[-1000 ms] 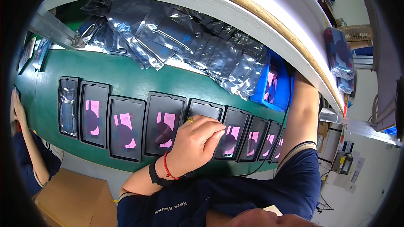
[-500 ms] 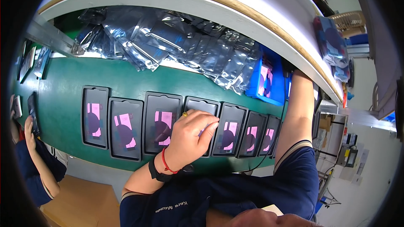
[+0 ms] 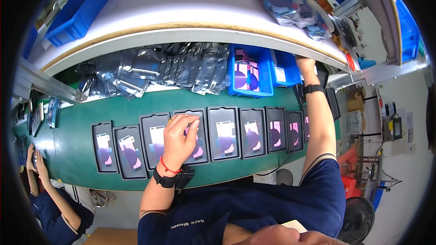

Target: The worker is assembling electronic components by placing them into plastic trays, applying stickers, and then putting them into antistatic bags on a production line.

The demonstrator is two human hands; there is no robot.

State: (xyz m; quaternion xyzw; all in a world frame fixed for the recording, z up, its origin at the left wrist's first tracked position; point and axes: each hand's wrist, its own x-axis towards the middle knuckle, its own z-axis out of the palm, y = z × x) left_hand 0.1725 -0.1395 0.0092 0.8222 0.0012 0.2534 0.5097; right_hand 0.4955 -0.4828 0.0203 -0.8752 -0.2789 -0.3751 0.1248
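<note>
My left hand (image 3: 180,137) hovers over a black tray (image 3: 205,150) in the row, its fingers curled together and the thumb alongside. What it may hold is hidden. My right arm stretches forward, and my right hand (image 3: 306,64) is under the shelf edge beside a blue bin (image 3: 285,73); its fingers are out of sight. Several black trays stand side by side, each with a flat pink-and-dark cut sheet (image 3: 225,137) inside. Another blue bin (image 3: 251,91), left of my right hand, holds similar pink-and-dark sheets.
Shiny grey plastic bags (image 3: 200,66) are heaped along the back of the green table (image 3: 77,149). A white shelf (image 3: 181,13) overhangs them, bearing a blue bin (image 3: 84,9) and bagged sheets (image 3: 288,7). At the left, a co-worker's hands (image 3: 40,163) are at the table.
The view has shifted, showing more shelf and both blue bins. My right hand, hidden before, now partly shows by the bins. My left hand stays over the trays, fingers still curled.
</note>
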